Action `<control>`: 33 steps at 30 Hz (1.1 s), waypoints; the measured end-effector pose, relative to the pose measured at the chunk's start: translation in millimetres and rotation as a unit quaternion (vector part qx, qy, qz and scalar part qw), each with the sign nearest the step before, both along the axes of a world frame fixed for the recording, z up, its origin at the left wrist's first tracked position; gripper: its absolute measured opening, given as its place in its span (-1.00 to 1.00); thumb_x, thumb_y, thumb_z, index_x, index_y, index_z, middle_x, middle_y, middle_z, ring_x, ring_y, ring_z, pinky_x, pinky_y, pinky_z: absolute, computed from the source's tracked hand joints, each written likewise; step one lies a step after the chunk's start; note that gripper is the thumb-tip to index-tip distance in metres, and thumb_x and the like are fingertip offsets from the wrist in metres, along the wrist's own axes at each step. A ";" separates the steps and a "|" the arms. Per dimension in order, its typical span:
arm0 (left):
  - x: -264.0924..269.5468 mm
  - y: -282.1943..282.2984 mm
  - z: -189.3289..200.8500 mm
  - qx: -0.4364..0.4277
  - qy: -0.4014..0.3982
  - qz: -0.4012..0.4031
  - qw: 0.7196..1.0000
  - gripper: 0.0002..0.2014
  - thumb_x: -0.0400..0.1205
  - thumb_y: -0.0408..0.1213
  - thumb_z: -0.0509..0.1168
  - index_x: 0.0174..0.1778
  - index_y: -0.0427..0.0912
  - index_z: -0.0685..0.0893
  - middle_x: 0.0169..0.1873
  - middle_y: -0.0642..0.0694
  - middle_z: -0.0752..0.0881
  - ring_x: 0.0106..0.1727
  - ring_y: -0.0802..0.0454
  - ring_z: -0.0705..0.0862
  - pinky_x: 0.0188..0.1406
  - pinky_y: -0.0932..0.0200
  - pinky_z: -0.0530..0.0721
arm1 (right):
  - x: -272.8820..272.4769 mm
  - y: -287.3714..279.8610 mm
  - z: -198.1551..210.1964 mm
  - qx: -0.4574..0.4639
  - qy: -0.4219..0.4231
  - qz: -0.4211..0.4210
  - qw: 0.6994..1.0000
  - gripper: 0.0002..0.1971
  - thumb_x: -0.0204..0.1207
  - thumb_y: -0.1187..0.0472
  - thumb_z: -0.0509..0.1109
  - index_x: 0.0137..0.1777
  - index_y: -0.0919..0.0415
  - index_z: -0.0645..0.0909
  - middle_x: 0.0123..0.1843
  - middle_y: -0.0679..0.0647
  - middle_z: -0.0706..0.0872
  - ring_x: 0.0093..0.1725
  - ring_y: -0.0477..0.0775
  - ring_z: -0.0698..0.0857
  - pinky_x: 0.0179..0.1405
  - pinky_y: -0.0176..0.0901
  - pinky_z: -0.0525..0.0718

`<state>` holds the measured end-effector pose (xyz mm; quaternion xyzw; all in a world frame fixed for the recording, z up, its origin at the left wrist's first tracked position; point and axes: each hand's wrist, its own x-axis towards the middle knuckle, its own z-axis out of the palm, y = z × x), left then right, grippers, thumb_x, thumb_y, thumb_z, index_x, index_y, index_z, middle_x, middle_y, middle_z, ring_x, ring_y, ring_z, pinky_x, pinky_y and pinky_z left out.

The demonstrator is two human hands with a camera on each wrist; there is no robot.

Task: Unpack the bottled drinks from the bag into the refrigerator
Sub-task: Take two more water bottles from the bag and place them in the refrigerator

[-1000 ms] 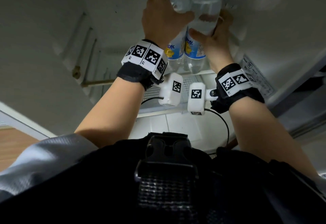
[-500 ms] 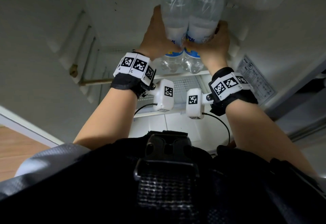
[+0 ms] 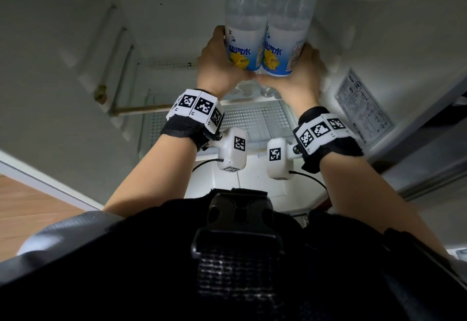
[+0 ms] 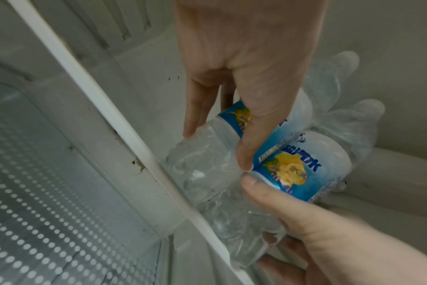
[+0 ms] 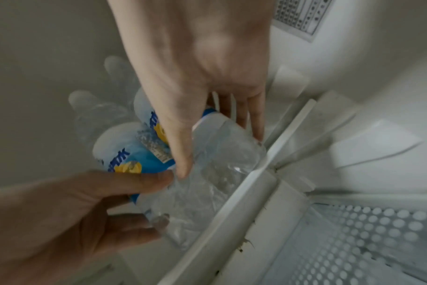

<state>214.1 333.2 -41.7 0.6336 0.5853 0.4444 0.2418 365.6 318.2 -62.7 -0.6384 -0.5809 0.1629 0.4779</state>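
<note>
Two clear bottles with blue and yellow labels are observed lying side by side, touching, on a shelf [image 3: 252, 103] inside the refrigerator [image 3: 379, 42], caps pointing inward. The left bottle [image 3: 243, 40] is gripped near its base by the left hand [image 3: 219, 67], thumb and fingers [image 4: 195, 115] curled round it. The right bottle [image 3: 286, 42] is held likewise by the right hand [image 3: 300, 75], fingers wrapped round its outer side. The two thumbs are seen touching between the bottle bases. A printed sticker [image 3: 361, 105] is noted on the right inner wall.

Two clear bottles [image 3: 267, 30] – blue-and-yellow labels – lie side by side, touching, on the refrigerator shelf [image 4: 124, 117].
</note>
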 end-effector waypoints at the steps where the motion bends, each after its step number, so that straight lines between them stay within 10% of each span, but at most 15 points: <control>1: 0.3 -1.0 0.2 0.002 -0.002 0.002 1.000 -0.22 0.15 -0.25 0.68 0.26 -0.21 0.48 0.11 -0.02 0.72 -0.03 0.17 0.61 -0.03 0.27 0.64 | -1.2 0.1 -1.1 -0.015 -0.020 -0.020 0.999 -0.11 0.03 -0.03 0.72 0.32 0.27 0.43 0.32 0.19 0.57 0.27 0.11 0.60 0.10 -0.16 0.57; 11: -0.3 -4.2 -3.4 0.006 0.053 0.021 0.998 -0.19 0.14 0.03 0.67 0.25 -0.13 0.51 0.14 0.03 0.71 0.06 0.10 0.71 0.05 0.16 0.70 | 8.4 -0.6 7.2 -0.061 0.079 0.025 0.995 -0.45 0.24 0.41 0.59 0.23 0.27 0.51 0.01 0.00 0.65 0.01 0.02 0.67 -0.14 -0.26 0.69; 18: -10.7 1.9 -10.4 -0.049 0.139 -0.039 0.988 -0.28 0.17 -0.11 0.69 0.22 -0.20 0.62 0.18 -0.07 0.74 0.17 0.00 0.69 0.00 0.26 0.56 | 4.2 4.4 -8.4 -0.089 0.020 -0.007 0.996 -0.23 -0.06 0.08 0.72 0.20 0.23 0.56 0.16 0.06 0.76 0.14 0.10 0.74 0.16 0.08 0.73; 33: -1.5 0.5 -21.9 -0.015 0.087 -0.007 0.996 -0.32 0.17 -0.16 0.70 0.19 -0.23 0.66 0.14 -0.10 0.78 0.10 -0.01 0.73 0.03 0.27 0.62 | 5.3 20.6 -14.0 -0.078 0.006 0.001 0.997 -0.31 0.24 0.23 0.66 0.37 0.27 0.47 0.35 0.08 0.65 0.33 0.04 0.63 0.15 -0.36 0.47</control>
